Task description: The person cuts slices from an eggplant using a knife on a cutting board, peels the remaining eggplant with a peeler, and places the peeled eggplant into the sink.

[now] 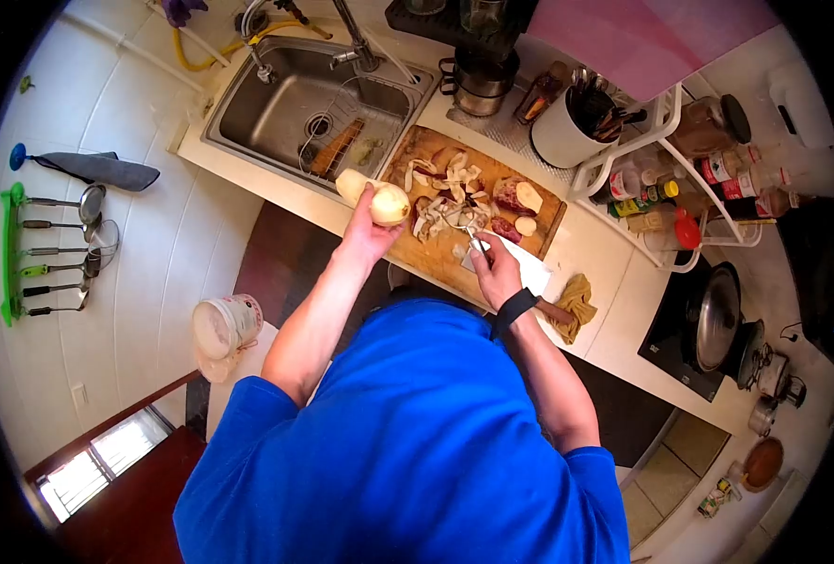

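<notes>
A pale peeled root vegetable (389,204) is gripped in my left hand (372,230), held over the left edge of the wooden cutting board (436,260). My right hand (498,273) is closed around the handle of a peeler (479,242), its head over the board. Peelings (454,179) are heaped across the middle of the board. Towards its right end lie a partly cut, red-skinned piece (517,195) and smaller pieces. A cleaver's white blade (531,270) lies under my right hand, its brown handle beside a yellowish cloth (577,308).
Left of the board is a steel sink (285,80) with a brown object (338,148) inside. Pots (481,83), a white utensil holder (560,132) and a bottle rack (628,160) stand behind. A lidded pan (717,318) sits on the stove at right.
</notes>
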